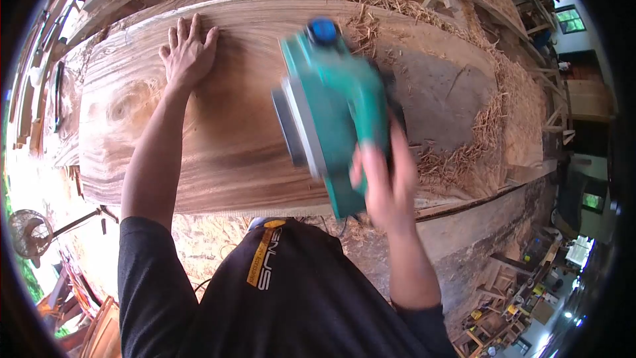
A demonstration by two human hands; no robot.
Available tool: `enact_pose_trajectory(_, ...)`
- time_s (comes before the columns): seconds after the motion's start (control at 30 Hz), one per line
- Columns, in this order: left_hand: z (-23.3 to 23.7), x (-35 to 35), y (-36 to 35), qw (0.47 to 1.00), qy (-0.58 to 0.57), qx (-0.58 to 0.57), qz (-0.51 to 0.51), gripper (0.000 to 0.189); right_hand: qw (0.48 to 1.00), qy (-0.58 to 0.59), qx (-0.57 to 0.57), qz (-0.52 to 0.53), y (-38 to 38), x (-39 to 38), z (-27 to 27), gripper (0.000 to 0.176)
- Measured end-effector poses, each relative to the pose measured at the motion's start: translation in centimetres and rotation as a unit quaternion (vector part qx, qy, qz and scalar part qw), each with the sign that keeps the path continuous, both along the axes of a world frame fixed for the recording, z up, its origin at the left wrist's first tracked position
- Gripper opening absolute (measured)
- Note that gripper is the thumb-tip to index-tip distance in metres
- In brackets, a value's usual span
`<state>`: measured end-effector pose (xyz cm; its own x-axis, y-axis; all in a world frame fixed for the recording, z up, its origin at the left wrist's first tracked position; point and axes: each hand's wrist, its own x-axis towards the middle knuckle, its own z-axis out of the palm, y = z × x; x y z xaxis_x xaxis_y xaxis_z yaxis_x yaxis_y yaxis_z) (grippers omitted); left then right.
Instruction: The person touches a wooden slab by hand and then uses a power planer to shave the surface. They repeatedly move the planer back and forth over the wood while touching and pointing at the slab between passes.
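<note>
Passage for a hand exists over the bare middle of the broad, brown-grained wooden board [242, 132], between the left hand [189, 56] and the green, long-bodied power planer [331, 106]. The left forearm [159, 139] crosses the board's near edge and separates its left end. The planer and the right hand [384, 192] obstruct travel toward the right end of the worktop [527, 129]. Loose, curled tan wood shavings [487, 119] encumber that end and the far edge.

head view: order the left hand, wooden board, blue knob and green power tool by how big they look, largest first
1. Wooden board
2. Green power tool
3. Left hand
4. Blue knob

The gaps are clear, despite motion blur.
</note>
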<state>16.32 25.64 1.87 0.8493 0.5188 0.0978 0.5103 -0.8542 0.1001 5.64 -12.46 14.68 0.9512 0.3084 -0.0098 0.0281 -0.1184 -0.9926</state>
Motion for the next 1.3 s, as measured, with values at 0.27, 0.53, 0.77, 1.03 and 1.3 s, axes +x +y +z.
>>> enact_pose_trajectory(0.27,0.4,0.1,-0.5,1.0,0.008,-0.007,0.012,0.075,0.994,0.033,-0.108,0.009,-11.9,-16.9,0.6,0.059)
enact_pose_trajectory(0.53,0.4,-0.2,-0.6,1.0,-0.008,-0.018,0.001,0.074,0.996,-0.024,-0.08,-0.023,-1.5,-3.1,0.3,0.051)
enact_pose_trajectory(0.77,0.4,-0.2,-0.6,1.0,-0.006,-0.007,-0.008,0.074,0.991,-0.098,-0.077,-0.051,8.7,14.2,-2.2,0.038)
enact_pose_trajectory(1.03,1.2,-0.8,-1.0,0.999,-0.014,-0.021,-0.029,0.072,0.998,0.037,-0.032,-0.041,5.6,7.5,-0.4,0.049)
enact_pose_trajectory(1.3,1.6,-1.7,-1.3,0.994,-0.057,-0.067,-0.06,0.075,0.966,0.242,-0.094,-0.008,-1.8,-1.7,5.6,0.04)
